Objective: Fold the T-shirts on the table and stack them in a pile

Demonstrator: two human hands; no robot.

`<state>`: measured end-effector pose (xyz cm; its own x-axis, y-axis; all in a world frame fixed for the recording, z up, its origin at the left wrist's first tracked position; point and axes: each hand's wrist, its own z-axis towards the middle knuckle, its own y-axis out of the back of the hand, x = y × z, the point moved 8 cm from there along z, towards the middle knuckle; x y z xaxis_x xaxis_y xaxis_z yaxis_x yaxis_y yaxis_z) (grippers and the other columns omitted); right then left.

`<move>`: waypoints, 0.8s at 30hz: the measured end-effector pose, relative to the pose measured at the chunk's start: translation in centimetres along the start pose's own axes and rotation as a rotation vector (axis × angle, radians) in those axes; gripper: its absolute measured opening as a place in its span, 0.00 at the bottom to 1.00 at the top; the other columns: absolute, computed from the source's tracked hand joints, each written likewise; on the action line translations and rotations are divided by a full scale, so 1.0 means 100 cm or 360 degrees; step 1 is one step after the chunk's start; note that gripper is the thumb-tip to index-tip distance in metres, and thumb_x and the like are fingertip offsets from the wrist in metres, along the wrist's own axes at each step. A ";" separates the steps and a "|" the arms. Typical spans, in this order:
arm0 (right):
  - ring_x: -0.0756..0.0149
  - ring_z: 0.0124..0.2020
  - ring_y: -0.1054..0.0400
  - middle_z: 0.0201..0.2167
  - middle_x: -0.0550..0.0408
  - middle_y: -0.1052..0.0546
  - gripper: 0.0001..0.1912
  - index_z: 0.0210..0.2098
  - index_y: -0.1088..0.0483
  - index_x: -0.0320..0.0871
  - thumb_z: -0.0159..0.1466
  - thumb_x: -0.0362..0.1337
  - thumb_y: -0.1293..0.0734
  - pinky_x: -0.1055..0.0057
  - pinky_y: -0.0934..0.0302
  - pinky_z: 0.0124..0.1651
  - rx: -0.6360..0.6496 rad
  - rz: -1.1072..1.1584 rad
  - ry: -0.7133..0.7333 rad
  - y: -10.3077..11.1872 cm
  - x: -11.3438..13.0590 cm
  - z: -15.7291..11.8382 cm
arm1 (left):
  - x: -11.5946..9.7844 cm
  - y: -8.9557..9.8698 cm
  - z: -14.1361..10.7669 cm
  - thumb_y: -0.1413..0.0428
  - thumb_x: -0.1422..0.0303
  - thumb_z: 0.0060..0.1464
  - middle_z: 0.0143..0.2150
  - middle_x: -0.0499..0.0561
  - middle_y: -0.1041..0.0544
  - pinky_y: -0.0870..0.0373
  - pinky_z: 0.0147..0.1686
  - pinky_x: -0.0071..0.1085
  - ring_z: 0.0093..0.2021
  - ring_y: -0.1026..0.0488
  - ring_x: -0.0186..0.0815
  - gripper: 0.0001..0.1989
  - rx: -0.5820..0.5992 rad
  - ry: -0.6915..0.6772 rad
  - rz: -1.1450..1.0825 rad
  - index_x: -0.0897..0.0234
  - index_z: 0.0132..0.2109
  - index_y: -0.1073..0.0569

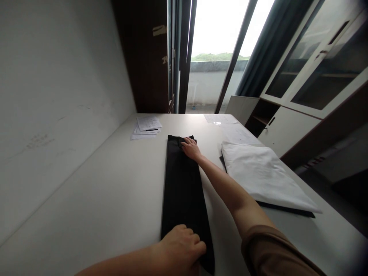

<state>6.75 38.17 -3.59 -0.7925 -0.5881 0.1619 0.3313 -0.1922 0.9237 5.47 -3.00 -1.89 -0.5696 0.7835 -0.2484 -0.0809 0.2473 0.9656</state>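
A long black folded garment lies flat on the white table, stretching away from me. Near its close end, my left hand has its fingers curled down on the fabric; whether cloth is pinched under them is hidden. My right hand rests on the far end of the garment, close to its top right corner, with the fingers spread over the cloth.
Folded white cloth sits on a dark piece at the right. Loose papers with a pen lie at the back left, and more sheets at the back right. A wall borders the left side.
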 end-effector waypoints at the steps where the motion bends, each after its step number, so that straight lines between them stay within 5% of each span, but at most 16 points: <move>1: 0.54 0.74 0.53 0.72 0.51 0.42 0.24 0.67 0.33 0.50 0.74 0.44 0.41 0.53 0.59 0.74 0.0110 0.0048 0.0104 -0.006 0.010 -0.005 | -0.001 0.004 -0.002 0.41 0.57 0.55 0.39 0.50 0.23 0.34 0.34 0.37 0.36 0.26 0.40 0.15 0.0014 -0.0001 0.0008 0.62 0.43 0.31; 4: 0.54 0.74 0.54 0.73 0.52 0.44 0.28 0.70 0.39 0.53 0.74 0.51 0.43 0.51 0.60 0.74 0.0372 0.0128 0.0134 -0.019 0.020 -0.019 | -0.003 0.019 -0.010 0.39 0.59 0.52 0.40 0.53 0.24 0.35 0.36 0.39 0.37 0.27 0.42 0.16 0.0073 0.0052 0.0037 0.63 0.44 0.31; 8: 0.52 0.75 0.57 0.74 0.50 0.47 0.28 0.71 0.41 0.52 0.74 0.51 0.42 0.48 0.63 0.74 0.0363 0.0148 0.0066 -0.011 0.033 -0.032 | -0.004 0.027 -0.017 0.39 0.65 0.53 0.42 0.56 0.25 0.36 0.38 0.40 0.42 0.28 0.45 0.13 0.0108 0.0090 0.0092 0.63 0.44 0.31; 15: 0.53 0.76 0.60 0.75 0.55 0.50 0.29 0.73 0.46 0.58 0.75 0.51 0.42 0.46 0.66 0.75 0.0494 0.0269 0.0714 0.012 0.105 -0.082 | -0.004 0.034 -0.021 0.45 0.70 0.62 0.39 0.51 0.23 0.37 0.37 0.38 0.40 0.26 0.40 0.04 0.0073 -0.0022 0.0117 0.61 0.44 0.31; 21: 0.53 0.76 0.61 0.76 0.57 0.51 0.29 0.73 0.47 0.60 0.74 0.50 0.40 0.47 0.69 0.75 0.0547 0.0360 0.1089 0.036 0.142 -0.121 | -0.023 0.087 -0.030 0.44 0.69 0.62 0.38 0.46 0.21 0.36 0.35 0.34 0.37 0.24 0.36 0.04 0.0123 -0.0217 -0.0082 0.59 0.44 0.30; 24: 0.53 0.76 0.59 0.75 0.56 0.48 0.28 0.72 0.46 0.59 0.75 0.50 0.42 0.45 0.70 0.75 0.0573 0.0400 0.1096 0.036 0.160 -0.136 | -0.020 0.122 -0.033 0.46 0.70 0.65 0.36 0.45 0.21 0.36 0.35 0.33 0.35 0.24 0.35 0.01 0.0108 -0.0185 -0.0085 0.58 0.43 0.30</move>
<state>2.24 17.42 -2.35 -0.1849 -0.9536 0.2377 0.1793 0.2051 0.9622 2.94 -3.39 10.66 -0.4669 0.8281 -0.3101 -0.0507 0.3250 0.9443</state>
